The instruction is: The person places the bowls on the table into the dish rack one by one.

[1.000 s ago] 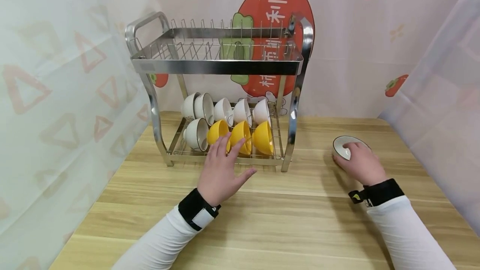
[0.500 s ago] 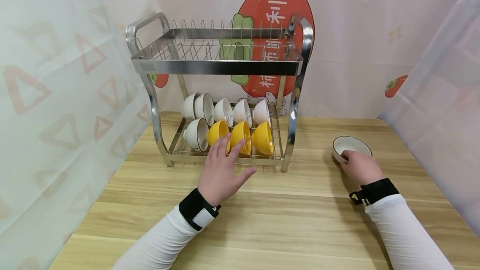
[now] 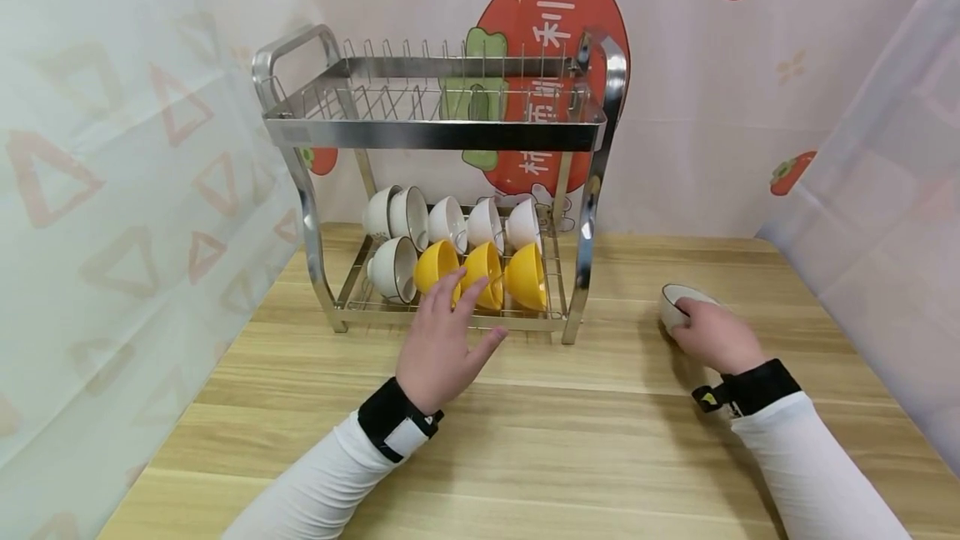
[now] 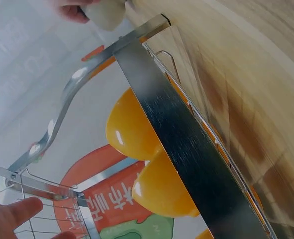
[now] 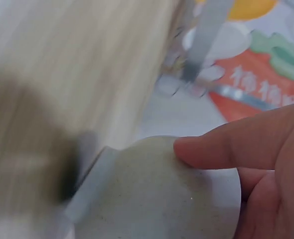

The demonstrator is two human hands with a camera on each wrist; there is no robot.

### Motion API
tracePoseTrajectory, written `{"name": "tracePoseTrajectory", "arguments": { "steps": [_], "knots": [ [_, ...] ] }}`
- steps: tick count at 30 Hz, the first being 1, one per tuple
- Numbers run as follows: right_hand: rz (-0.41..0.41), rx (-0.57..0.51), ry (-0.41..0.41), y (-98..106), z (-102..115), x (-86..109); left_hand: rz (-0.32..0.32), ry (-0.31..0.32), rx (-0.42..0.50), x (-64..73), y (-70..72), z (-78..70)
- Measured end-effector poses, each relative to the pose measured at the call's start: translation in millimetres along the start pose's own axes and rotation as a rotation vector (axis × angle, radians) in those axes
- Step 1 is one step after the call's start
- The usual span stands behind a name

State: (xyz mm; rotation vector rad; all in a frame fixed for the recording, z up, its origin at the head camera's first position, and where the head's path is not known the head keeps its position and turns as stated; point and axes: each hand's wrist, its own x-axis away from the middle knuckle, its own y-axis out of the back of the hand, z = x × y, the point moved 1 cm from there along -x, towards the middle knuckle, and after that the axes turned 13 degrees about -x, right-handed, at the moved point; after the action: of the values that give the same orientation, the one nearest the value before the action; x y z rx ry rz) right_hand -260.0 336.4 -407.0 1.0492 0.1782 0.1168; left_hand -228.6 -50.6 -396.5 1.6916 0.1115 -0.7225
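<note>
At the right of the head view, my right hand [image 3: 716,337] pinches a white bowl with a dark rim [image 3: 675,311] by its wall. The right wrist view shows the thumb [image 5: 212,152] lying on the outside of this bowl [image 5: 157,194], which is tilted. My left hand [image 3: 442,348] has its fingers spread in front of the dish rack [image 3: 435,136] and holds nothing. Behind its fingertips, yellow bowls [image 3: 525,277] stand on edge in the lower tier. Left of them is a white bowl with a dark rim [image 3: 392,271].
Several white bowls [image 3: 447,223] line the back row of the lower tier. Above them is the upper tier with upright wire dividers [image 3: 390,98]. The rack stands on a wooden table [image 3: 570,440], with patterned cloth [image 3: 697,107] behind and at both sides.
The right hand has taken hold of the bowl's near wall and tipped it up, shifting it slightly left. My left hand has hardly moved.
</note>
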Motion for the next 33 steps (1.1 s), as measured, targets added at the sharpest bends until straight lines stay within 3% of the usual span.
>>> {"name": "tracePoseTrajectory", "arguments": {
  "steps": [5,8,11,14,18,20,27,30,33],
  "knots": [
    [0.060,-0.121,0.012,-4,30,6.3,-0.046,-0.019,0.118,3.7,5.4,-7.4],
    [0.060,-0.157,0.064,-6,58,16.5,-0.004,-0.005,0.263,7.1,6.4,-12.4],
    [0.032,-0.157,0.147,-8,87,30.0,0.138,0.041,0.504,10.7,5.3,-19.3],
    [0.004,-0.161,0.247,-14,110,42.3,0.325,0.106,0.828,13.6,0.8,-27.6],
    [-0.040,-0.153,0.437,-29,130,53.5,0.528,0.203,1.222,16.7,-7.1,-37.2],
    [-0.060,-0.132,0.549,-35,137,57.3,0.588,0.251,1.346,17.8,-10.1,-39.9],
    [-0.098,-0.112,0.886,-54,150,64.0,0.738,0.381,1.575,19.6,-15.5,-41.7],
    [-0.127,-0.111,0.970,-57,152,64.0,0.768,0.399,1.641,19.1,-15.8,-40.3],
    [-0.136,-0.107,1.000,-59,153,62.4,0.769,0.406,1.698,18.3,-16.4,-37.6]
  ]
}}
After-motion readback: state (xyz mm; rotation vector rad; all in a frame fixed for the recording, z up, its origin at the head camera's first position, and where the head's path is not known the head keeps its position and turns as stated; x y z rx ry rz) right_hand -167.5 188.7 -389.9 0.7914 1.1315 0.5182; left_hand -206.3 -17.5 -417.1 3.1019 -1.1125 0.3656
